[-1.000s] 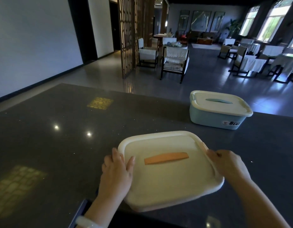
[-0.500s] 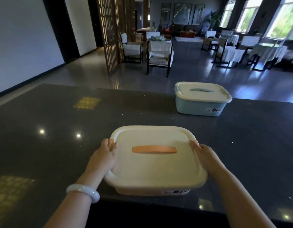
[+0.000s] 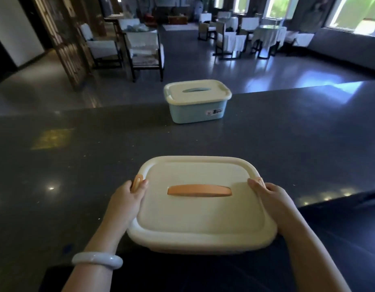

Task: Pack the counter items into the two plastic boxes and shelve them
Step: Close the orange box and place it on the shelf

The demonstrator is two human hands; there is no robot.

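Head view: a person grips a cream-lidded box (image 3: 200,209) at the near edge of a dark counter (image 3: 77,165) — the left hand (image 3: 127,197) curled around the orange latch (image 3: 137,183) on its left side, the right hand (image 3: 268,197) clasping the right rim. An orange handle (image 3: 199,190) lies flat on the lid. A blue box (image 3: 198,102), lid closed, sits at the counter's far edge — well apart. A pale bangle (image 3: 97,260) circles the left wrist.

Two lidded boxes, cream (image 3: 200,209) and blue (image 3: 197,101); perhaps six blurred chairs (image 3: 144,49).
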